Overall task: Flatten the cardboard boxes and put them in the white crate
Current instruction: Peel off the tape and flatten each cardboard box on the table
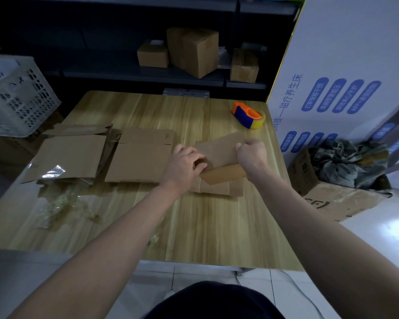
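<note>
The left hand (186,163) and right hand (251,154) are gripping opposite ends of the half-collapsed cardboard box (219,153), ideally pressing evenly so it creases flat.

White crate (21,97) half off-frame

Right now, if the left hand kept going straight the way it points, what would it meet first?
The left hand grips the box, so that comes first; past it, probably the tape dispenser, though depth is unclear.
</note>
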`<state>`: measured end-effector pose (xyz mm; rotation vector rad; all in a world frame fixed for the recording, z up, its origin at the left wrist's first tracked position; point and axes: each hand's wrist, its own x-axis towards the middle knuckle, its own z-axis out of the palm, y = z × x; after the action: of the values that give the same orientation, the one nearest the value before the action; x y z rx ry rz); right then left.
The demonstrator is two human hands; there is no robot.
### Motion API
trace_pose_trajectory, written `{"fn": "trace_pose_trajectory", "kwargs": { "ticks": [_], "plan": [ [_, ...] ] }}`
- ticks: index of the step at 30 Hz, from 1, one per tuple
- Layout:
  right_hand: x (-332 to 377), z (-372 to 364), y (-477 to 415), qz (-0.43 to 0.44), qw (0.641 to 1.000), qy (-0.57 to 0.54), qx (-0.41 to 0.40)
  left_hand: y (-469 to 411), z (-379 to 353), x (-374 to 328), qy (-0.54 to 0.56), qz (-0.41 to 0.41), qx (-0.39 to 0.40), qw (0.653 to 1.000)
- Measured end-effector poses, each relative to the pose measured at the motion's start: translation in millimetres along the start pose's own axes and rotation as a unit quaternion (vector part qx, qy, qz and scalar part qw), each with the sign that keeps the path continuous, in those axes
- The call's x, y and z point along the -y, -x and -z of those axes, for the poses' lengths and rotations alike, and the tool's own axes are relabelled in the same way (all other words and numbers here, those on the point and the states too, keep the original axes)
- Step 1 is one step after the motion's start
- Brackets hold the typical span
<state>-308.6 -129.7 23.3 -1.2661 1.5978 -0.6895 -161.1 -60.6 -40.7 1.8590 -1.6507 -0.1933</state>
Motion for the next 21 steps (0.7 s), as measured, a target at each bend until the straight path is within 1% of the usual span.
{"fn": "trace_pose_trajectory", "kwargs": {
  "ticks": [1,4,6,9,12,16,21],
  "plan": [
    [1.5,-2.2,0.5,0.02,1.0,0.007,0.006,-1.1,0.5,-3.4,0.007,0.002,-0.009,1.0],
    [3.4,-10.8,2.9,0.077,0.996,0.046,0.008,-5.8,0.5,-11.7,0.068,0.052,-0.003,0.996],
    [3.6,-15.9,6.1,0.093,0.994,0.06,0.01,-5.9,1.7,-12.7,0.062,0.063,0.004,0.996],
    [5.4,-19.8,8.9,0.113,0.991,0.075,0.0,-4.6,5.3,-16.2,0.028,0.049,0.002,0.998],
    [8.7,-22.9,13.3,0.14,0.986,0.094,-0.007,-5.4,7.3,-22.4,0.01,0.055,-0.001,0.998],
    [9.9,-26.1,15.2,0.141,0.985,0.097,-0.01,-7.2,12.2,-21.1,0.006,0.043,0.009,0.999],
    [9.7,-30.4,18.5,0.141,0.986,0.09,-0.024,-5.6,14.2,-16.6,-0.039,0.001,0.034,0.999]
  ]
}}
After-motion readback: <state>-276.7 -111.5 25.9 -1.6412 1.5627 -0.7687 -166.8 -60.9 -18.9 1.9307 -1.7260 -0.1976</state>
